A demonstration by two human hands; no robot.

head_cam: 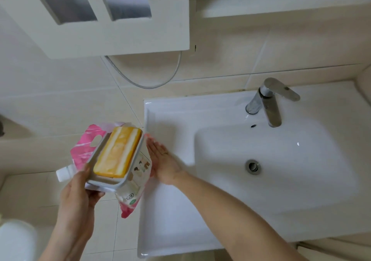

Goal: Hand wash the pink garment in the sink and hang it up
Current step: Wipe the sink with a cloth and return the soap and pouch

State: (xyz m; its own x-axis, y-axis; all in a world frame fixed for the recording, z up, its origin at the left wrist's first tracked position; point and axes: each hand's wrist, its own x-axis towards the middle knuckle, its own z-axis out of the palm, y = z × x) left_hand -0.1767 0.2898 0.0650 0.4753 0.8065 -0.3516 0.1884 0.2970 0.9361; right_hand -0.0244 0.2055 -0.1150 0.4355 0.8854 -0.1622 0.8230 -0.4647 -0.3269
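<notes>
- Left hand [79, 190]: grip curled round dish [112, 182] of soap [118, 150], pouch [80, 150] pinned beneath.
- Right hand [164, 164]: grip wide, flat, just beside pouch.
- Sink [281, 190]: garment not in view; likely soft, heavy and slippery when wet, so bunch it in handfuls.

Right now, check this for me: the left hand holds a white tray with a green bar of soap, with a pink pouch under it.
Wrong in one respect: the bar of soap is orange-yellow, not green, as the head view shows. The rest holds: the left hand holds the white tray with the pink pouch under it.
</notes>
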